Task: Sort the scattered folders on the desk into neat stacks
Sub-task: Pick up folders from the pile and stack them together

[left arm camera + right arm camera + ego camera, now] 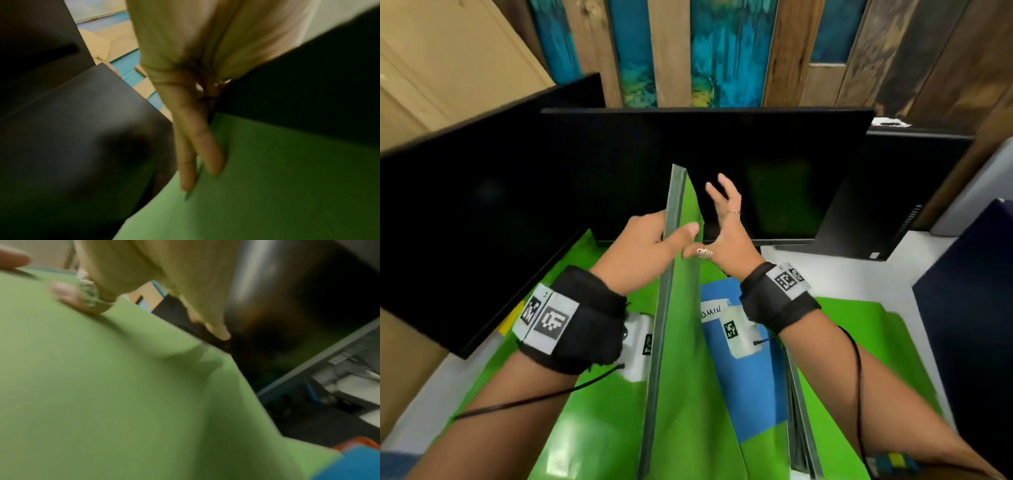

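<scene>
A bundle of green folders (681, 342) stands upright on its edge in the middle of the desk. My left hand (654, 240) grips its top, thumb on the right face and fingers on the left face. The left wrist view shows those fingers (197, 146) lying along the green cover (267, 178). My right hand (722, 222) is beside the bundle with fingers spread; only its ringed thumb (69, 295) touches the green cover (102, 386). A blue folder (750, 394) with a handwritten label lies flat under my right wrist.
More green folders lie flat at left (592, 411) and right (866, 342), with a second bundle on edge (803, 428). Two dark monitors (722, 164) (465, 222) and a black PC tower (887, 192) stand behind. The white desk (842, 270) shows at right, beside something dark blue (969, 308).
</scene>
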`<action>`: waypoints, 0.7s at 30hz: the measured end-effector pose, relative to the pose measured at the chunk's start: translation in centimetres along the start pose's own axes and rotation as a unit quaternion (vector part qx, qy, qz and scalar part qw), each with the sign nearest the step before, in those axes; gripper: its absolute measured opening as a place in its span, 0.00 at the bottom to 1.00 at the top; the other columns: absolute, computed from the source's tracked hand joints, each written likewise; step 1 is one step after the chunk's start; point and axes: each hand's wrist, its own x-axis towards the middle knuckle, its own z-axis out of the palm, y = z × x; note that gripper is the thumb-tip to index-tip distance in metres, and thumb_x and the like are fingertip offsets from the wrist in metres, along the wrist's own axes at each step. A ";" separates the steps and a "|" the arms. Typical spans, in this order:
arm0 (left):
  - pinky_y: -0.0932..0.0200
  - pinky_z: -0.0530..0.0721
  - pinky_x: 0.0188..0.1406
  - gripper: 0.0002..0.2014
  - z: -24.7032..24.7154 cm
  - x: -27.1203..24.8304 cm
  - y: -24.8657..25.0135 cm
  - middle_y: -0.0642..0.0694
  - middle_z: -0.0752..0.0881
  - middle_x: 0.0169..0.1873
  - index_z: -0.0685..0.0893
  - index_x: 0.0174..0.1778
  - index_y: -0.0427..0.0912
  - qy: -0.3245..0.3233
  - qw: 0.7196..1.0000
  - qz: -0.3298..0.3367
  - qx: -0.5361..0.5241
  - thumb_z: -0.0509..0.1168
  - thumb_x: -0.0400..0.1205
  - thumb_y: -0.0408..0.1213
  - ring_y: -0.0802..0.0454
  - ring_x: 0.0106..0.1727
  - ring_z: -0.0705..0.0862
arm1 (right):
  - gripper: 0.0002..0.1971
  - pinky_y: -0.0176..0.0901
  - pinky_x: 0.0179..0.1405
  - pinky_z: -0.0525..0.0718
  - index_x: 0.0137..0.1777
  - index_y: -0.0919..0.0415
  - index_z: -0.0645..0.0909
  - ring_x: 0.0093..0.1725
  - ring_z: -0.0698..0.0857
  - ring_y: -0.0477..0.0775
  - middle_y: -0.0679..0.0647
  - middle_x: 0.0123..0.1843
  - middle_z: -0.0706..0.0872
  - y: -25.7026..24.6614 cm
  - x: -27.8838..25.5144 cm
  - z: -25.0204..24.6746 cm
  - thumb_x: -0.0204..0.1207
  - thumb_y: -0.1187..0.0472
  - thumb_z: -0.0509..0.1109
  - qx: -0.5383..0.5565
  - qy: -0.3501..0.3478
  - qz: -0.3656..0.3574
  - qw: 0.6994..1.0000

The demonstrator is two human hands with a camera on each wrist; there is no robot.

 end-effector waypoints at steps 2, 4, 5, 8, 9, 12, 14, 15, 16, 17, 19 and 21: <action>0.61 0.75 0.32 0.14 -0.7 -0.2 0.2 0.48 0.77 0.25 0.76 0.33 0.43 0.036 0.999 0.029 0.003 0.60 0.84 0.42 0.59 0.28 0.75 | 0.55 0.43 0.80 0.58 0.82 0.56 0.43 0.82 0.56 0.51 0.63 0.83 0.55 0.2 -1.2 -0.2 0.65 0.64 0.80 0.033 0.104 0.096 0.989; 0.67 0.75 0.32 0.12 -1.2 -0.7 0.4 0.49 0.75 0.26 0.75 0.33 0.46 0.065 0.995 0.055 -0.052 0.60 0.84 0.39 0.65 0.27 0.74 | 0.46 0.51 0.80 0.64 0.82 0.55 0.44 0.80 0.63 0.55 0.62 0.82 0.60 0.8 -2.9 -1.0 0.74 0.56 0.73 0.050 0.137 0.199 0.969; 0.69 0.73 0.31 0.11 -1.3 -0.9 0.3 0.53 0.74 0.26 0.75 0.34 0.47 0.078 0.991 0.059 -0.096 0.60 0.84 0.38 0.67 0.27 0.72 | 0.41 0.48 0.76 0.71 0.82 0.55 0.48 0.76 0.70 0.54 0.59 0.80 0.65 1.1 -3.9 -1.6 0.76 0.52 0.69 0.061 0.123 0.233 0.963; 0.61 0.69 0.33 0.10 -1.0 -1.0 0.5 0.49 0.70 0.30 0.74 0.39 0.39 0.114 0.970 0.056 -0.209 0.61 0.80 0.42 0.58 0.32 0.69 | 0.25 0.31 0.50 0.84 0.75 0.55 0.63 0.57 0.82 0.49 0.56 0.70 0.78 1.0 -6.8 -4.1 0.80 0.59 0.65 0.085 0.099 0.240 0.962; 0.64 0.69 0.31 0.09 -0.4 -0.8 0.2 0.50 0.69 0.30 0.72 0.39 0.41 0.123 0.968 0.051 -0.211 0.62 0.81 0.41 0.59 0.31 0.68 | 0.24 0.34 0.55 0.85 0.73 0.54 0.66 0.57 0.83 0.51 0.57 0.69 0.79 1.1 -7.5 -5.4 0.79 0.62 0.66 0.079 0.109 0.230 0.964; 0.64 0.74 0.29 0.09 3.0 0.5 -1.0 0.49 0.72 0.34 0.67 0.46 0.40 0.100 0.990 -0.024 -0.093 0.61 0.83 0.40 0.55 0.33 0.74 | 0.33 0.55 0.73 0.75 0.77 0.55 0.66 0.71 0.78 0.57 0.55 0.72 0.78 2.8 -9.7 -9.5 0.73 0.56 0.73 -0.067 0.144 0.244 0.957; 0.54 0.82 0.27 0.14 6.7 1.7 -2.1 0.45 0.73 0.38 0.61 0.50 0.37 0.022 0.992 -0.111 -0.059 0.61 0.83 0.39 0.45 0.35 0.79 | 0.43 0.57 0.76 0.71 0.82 0.55 0.59 0.75 0.74 0.58 0.57 0.77 0.73 4.2 -11.1 -11.8 0.70 0.51 0.76 -0.168 0.162 0.291 0.928; 0.54 0.83 0.21 0.15 8.6 2.1 -2.4 0.46 0.72 0.37 0.60 0.50 0.37 -0.025 0.986 -0.146 -0.071 0.63 0.82 0.36 0.45 0.34 0.79 | 0.45 0.56 0.77 0.70 0.82 0.57 0.56 0.76 0.72 0.59 0.58 0.78 0.72 5.1 -11.7 -12.8 0.70 0.50 0.76 -0.213 0.173 0.319 0.907; 0.56 0.83 0.19 0.16 10.9 2.3 -2.9 0.46 0.72 0.36 0.61 0.50 0.36 -0.065 0.981 -0.165 -0.081 0.65 0.79 0.32 0.44 0.34 0.79 | 0.45 0.53 0.77 0.69 0.83 0.58 0.55 0.76 0.72 0.61 0.59 0.78 0.71 5.9 -12.5 -13.7 0.70 0.50 0.76 -0.251 0.180 0.349 0.885; 0.54 0.86 0.25 0.16 13.1 2.5 -3.4 0.43 0.76 0.38 0.66 0.50 0.33 -0.104 0.975 -0.172 -0.096 0.67 0.75 0.29 0.44 0.37 0.82 | 0.46 0.52 0.76 0.70 0.83 0.60 0.54 0.76 0.71 0.62 0.61 0.78 0.71 6.8 -13.4 -14.7 0.71 0.49 0.75 -0.286 0.186 0.381 0.859; 0.47 0.88 0.48 0.22 17.6 2.6 -4.3 0.39 0.86 0.49 0.78 0.53 0.29 -0.160 0.967 -0.164 -0.107 0.70 0.64 0.35 0.42 0.50 0.87 | 0.47 0.54 0.74 0.72 0.83 0.60 0.52 0.76 0.71 0.66 0.65 0.76 0.72 8.7 -15.3 -16.6 0.71 0.47 0.74 -0.340 0.201 0.439 0.807; 0.47 0.83 0.62 0.31 22.0 2.4 -5.0 0.38 0.85 0.59 0.76 0.65 0.35 -0.194 0.963 -0.169 -0.077 0.72 0.65 0.37 0.41 0.61 0.84 | 0.47 0.56 0.73 0.72 0.82 0.55 0.51 0.75 0.71 0.68 0.68 0.74 0.73 10.2 -17.3 -18.2 0.69 0.47 0.74 -0.365 0.212 0.491 0.762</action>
